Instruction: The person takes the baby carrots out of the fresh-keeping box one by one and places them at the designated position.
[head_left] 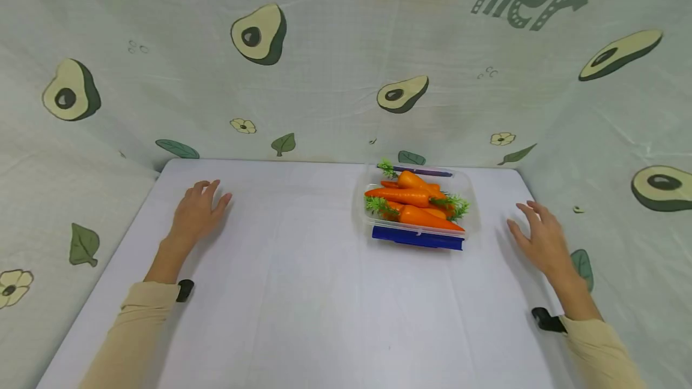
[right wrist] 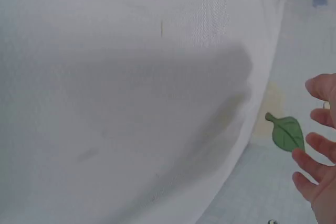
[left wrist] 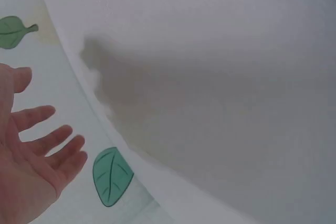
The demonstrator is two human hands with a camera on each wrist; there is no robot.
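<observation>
Left hand (head_left: 196, 212): raised over the far left of the surface (head_left: 319, 281), relaxed, with fingers slightly bent and spread, thumb held out toward the middle. Right hand (head_left: 542, 242): at the right edge, likewise loosely spread, with thumb out to the left. Apart from the cloth in both wrist views, with soft shadows thrown on the white. Behind the hands, at each wrist, a black wrist piece (head_left: 185, 290) and a beige sleeve (head_left: 132, 324), bunched on the left.

Nearest the right hand, just to its left but apart from it: a clear plastic container (head_left: 470, 206), right of centre toward the far edge of the surface. Inside, a heap of orange carrots (head_left: 405, 197) with feathery green tops (head_left: 458, 208), laid roughly crosswise, with tips pointing both left and right. On the near side, a blue flap (head_left: 417, 238), folded outward; along the far side, a darker, narrow strip (head_left: 427, 171). Partly visible too at the upper right corner of the right wrist view.

Beyond the surface, on three sides, a pale cloth backdrop (head_left: 324, 77) printed with avocado halves (head_left: 266, 41), leaves (head_left: 283, 143), flowers (head_left: 242, 126) and grey-green letters (head_left: 532, 2).
</observation>
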